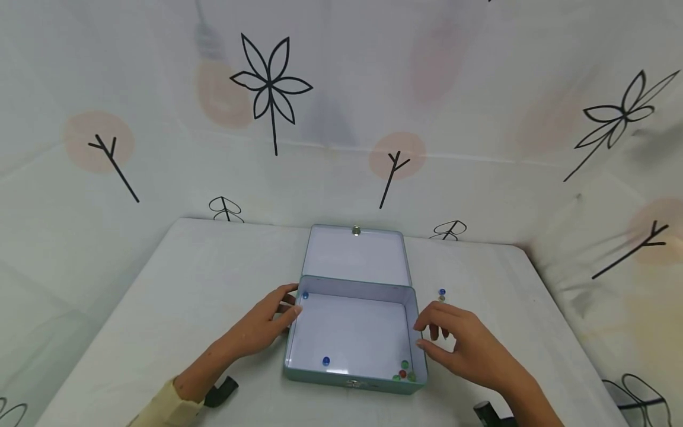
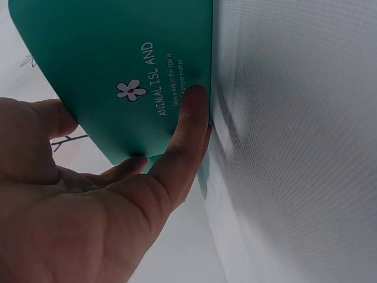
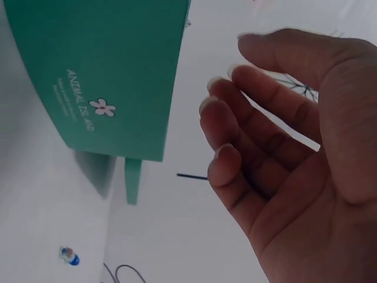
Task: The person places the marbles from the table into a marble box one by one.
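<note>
An open tin box (image 1: 354, 385) with a green outside and a pale inside sits on the table, its lid (image 1: 354, 255) folded back. My left hand (image 1: 261, 326) rests against its left side, fingers fairly straight on the outer wall and thumb at the rim. Beside the right wall hovers my right hand (image 1: 466, 344), fingers loosely bent with nothing in them, apart from the box in the right wrist view. Inside the box lie a blue marble (image 1: 326, 361) near the front, another blue marble (image 1: 305, 295) at the back left, and a red marble (image 1: 402, 374) among green marbles (image 1: 405, 364) at the front right.
On the white-covered table (image 1: 224, 261), a blue marble (image 1: 442, 292) and a yellowish marble (image 1: 441, 298) lie right of the box, behind my right hand. A patterned cloth (image 1: 331, 178) hangs behind and at the sides. Dark wrist devices (image 1: 221, 391) sit under both forearms.
</note>
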{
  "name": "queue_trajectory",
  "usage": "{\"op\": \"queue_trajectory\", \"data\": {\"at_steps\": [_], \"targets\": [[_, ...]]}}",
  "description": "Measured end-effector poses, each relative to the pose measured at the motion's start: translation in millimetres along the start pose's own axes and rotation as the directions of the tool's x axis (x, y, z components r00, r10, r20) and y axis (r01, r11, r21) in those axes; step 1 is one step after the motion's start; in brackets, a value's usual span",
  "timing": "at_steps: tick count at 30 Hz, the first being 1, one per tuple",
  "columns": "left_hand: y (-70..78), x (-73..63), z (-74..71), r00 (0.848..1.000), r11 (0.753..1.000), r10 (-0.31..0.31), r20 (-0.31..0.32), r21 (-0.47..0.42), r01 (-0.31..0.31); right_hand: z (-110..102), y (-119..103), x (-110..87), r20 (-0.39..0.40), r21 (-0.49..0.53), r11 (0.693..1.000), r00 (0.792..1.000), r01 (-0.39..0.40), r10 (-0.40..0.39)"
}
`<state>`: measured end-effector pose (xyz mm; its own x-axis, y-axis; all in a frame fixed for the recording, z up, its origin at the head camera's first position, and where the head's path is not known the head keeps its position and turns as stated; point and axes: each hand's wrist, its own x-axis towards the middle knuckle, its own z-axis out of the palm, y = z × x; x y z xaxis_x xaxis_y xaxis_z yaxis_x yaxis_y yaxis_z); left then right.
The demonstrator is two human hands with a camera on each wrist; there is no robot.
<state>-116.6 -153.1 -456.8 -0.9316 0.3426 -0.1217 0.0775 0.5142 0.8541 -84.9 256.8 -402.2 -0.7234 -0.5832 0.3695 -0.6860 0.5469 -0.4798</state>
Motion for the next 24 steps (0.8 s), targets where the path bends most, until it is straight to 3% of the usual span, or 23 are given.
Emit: {"op": "queue_trajectory", "data": {"at_steps": [6, 14, 19, 24], "targets": [[-0.6, 0.6, 0.6, 1.000, 1.000, 0.008, 0.005, 0.001, -0.008, -1.5, 15.1, 0.6, -0.105, -0.077, 0.995, 0.993, -0.070, 0.062], [-1.8, 1.4, 0.6, 1.000, 1.000, 0.006, 0.007, -0.005, -0.006, 1.6, 45.1, -1.6, -0.218, -0.157, 0.965, 0.961, -0.208, 0.172], [-2.7, 1.6, 0.3, 1.000, 1.000, 0.007, 0.010, -0.008, -0.007, 5.5, 62.8, -5.8, -0.242, -0.191, 0.941, 0.942, -0.280, 0.231], [-2.6, 1.6, 0.5, 1.000, 1.000, 0.009, 0.014, -0.014, -0.009, 10.4, 75.6, -10.2, -0.204, -0.221, 0.893, 0.914, -0.391, 0.350]]}}
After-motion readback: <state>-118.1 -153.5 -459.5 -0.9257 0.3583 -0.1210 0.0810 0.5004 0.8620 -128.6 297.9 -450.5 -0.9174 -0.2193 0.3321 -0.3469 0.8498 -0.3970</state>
